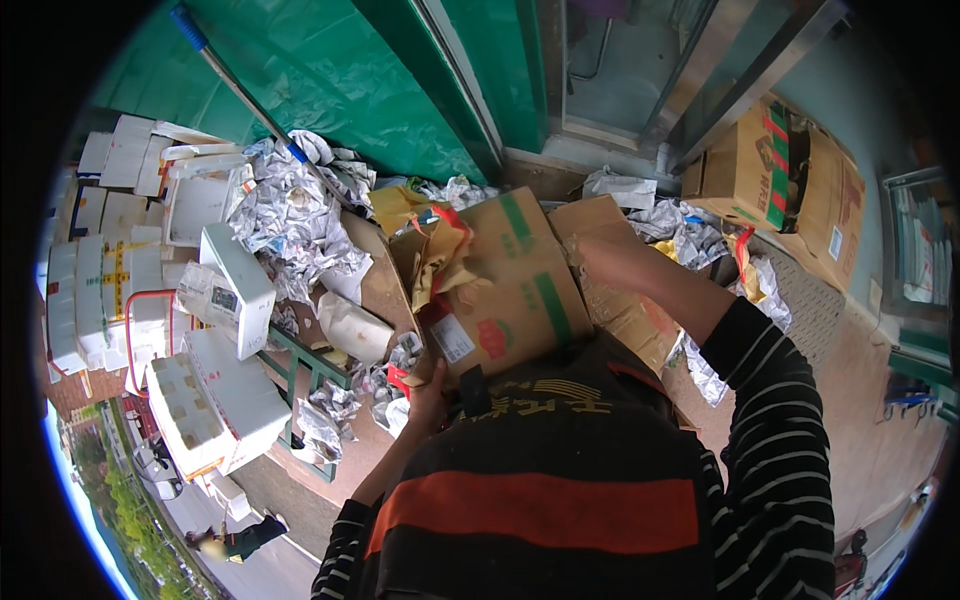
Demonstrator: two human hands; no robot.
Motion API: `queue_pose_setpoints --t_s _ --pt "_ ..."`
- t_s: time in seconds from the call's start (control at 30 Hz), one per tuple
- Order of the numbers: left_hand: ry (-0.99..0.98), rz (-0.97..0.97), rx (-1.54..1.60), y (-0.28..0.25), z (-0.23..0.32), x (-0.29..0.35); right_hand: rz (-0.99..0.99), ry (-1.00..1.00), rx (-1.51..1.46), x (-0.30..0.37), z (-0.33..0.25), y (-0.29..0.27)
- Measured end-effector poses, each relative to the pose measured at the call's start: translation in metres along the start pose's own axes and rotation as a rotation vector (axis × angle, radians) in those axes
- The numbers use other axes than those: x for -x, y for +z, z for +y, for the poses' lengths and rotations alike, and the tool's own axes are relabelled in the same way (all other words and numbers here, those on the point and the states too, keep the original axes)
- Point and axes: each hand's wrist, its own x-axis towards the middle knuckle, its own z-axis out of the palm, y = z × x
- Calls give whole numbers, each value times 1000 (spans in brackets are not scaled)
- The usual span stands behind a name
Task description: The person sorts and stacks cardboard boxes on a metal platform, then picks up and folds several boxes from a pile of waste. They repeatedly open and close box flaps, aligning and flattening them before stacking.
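Cardboard box (510, 285) sits against our chest, left hand (428, 385) gripping its lower corner, right hand (590, 255) reaching over the top edge; we can't tell its grip. Best we support the bottom firmly. Crumpled newspaper (290, 215) and white foam boxes (215, 400) crowd the left; right floor looks freer.

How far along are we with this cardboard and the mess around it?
Done: little shows as sorted; white foam boxes sit stacked at the left. In hand: the left hand grips the lower edge of a brown cardboard box, and the right hand reaches over its top edge. Left: crumpled newspaper lies loose all around, and another cardboard box stands untouched at upper right.
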Motion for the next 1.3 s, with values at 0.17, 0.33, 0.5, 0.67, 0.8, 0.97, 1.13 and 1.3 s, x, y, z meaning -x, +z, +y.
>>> queue_pose_setpoints --t_s 0.17,0.33,0.5,0.67,0.8,0.97,1.13,1.3 --pt "-1 -68 40 -1 -5 1 -74 -33 164 -48 1 -20" --pt "52 -122 44 2 -10 2 -10 -220 291 -59 -11 -4" --pt "-82 -63 -5 4 -7 0 -77 -145 323 -60 -3 -21" --pt "-178 -61 -186 3 2 1 53 -153 254 -65 18 -8" --pt "-214 -83 -148 0 -8 -9 102 -200 251 -61 5 -16" --pt "-214 -97 -106 1 -16 -20 21 -101 263 -62 -2 -7" --pt "-285 -90 -81 1 -10 -21 218 218 -11 -62 19 2" --pt "-96 -113 23 7 -24 -26 179 180 120 -58 -30 14"
